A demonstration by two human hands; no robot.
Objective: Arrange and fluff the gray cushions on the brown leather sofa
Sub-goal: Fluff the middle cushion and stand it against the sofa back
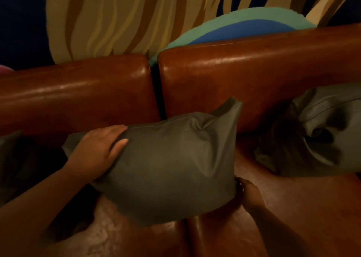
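- Your left hand grips the upper left corner of the middle gray cushion: fingers go over the top seam, thumb lies on the front face.
- Your right hand is at the cushion's lower right corner, fingers curled against the edge; it looks like a pinch on the fabric, though dim light hides the fingertips.
- The middle cushion sits across the split between the two seat pads of the brown leather sofa, tilted, top right corner poking up against the backrest. Lower edge rests on the seat.
- Its face shows a deep crease near the right side, so judge it not yet plumped or squared.
- A second gray cushion lies to your right, leaning on the backrest, well apart from the one you hold. It is badly dented, with a dark hollow folded into its front. It looks untouched or at least unfinished.
- At the far left edge a dull gray shape may be a third cushion; too dark and cropped to tell.
- Progress, as a judgement: early to middle. One cushion in hand and being worked, none visibly finished.
- Left to do: shake out and square the held cushion, stand it upright against the backrest, then fluff the dented right one and place it to match.
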